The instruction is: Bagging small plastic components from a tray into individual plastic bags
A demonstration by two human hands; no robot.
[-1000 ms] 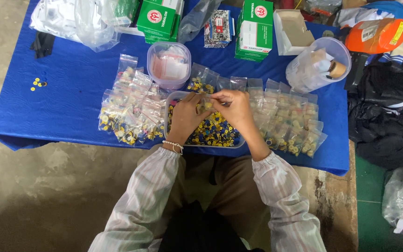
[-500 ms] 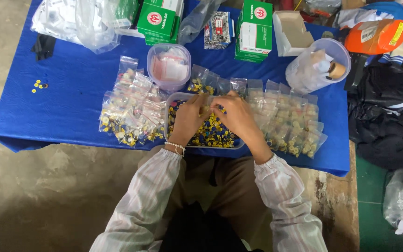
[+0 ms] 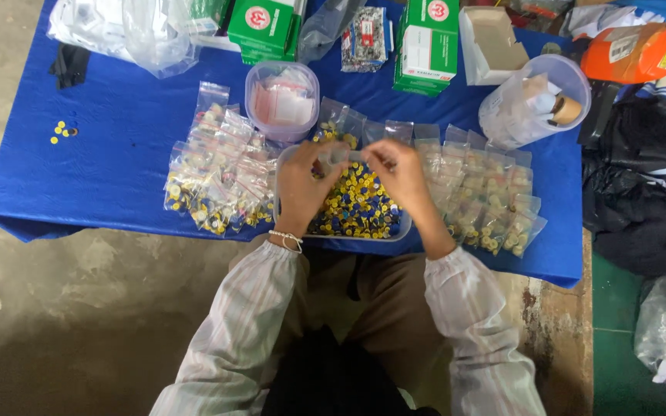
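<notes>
In the head view, a small clear bag (image 3: pixel 342 156) is held between the left hand (image 3: pixel 300 187) and the right hand (image 3: pixel 402 179), with the fingers of both hands pinched on it. The bag is held up just above a clear tub (image 3: pixel 358 206) that is filled with little yellow and blue buttons. The tub is set at the near edge of a blue table (image 3: pixel 117 139). Piles of small filled bags (image 3: pixel 213 181) are laid on both sides of the tub. A round tub (image 3: pixel 281 102) and green boxes (image 3: pixel 262 25) are seen farther back.
</notes>
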